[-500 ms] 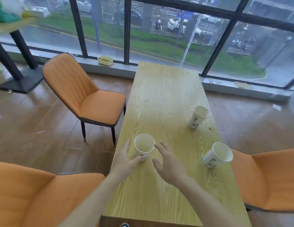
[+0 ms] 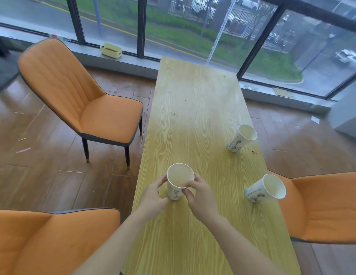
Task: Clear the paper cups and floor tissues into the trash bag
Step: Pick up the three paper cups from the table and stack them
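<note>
My left hand (image 2: 153, 197) and right hand (image 2: 201, 197) both grip the nearest paper cup (image 2: 178, 182), upright near the table (image 2: 193, 108) edge at lower centre; fingers wrap its sides. Two more cups stand at right: the middle-right cup (image 2: 241, 138); the lower-right cup (image 2: 266, 188)

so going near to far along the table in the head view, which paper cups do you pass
cup held between the left hand and right hand → cup near the right edge → far cup on the right, all on the wooden table
</note>
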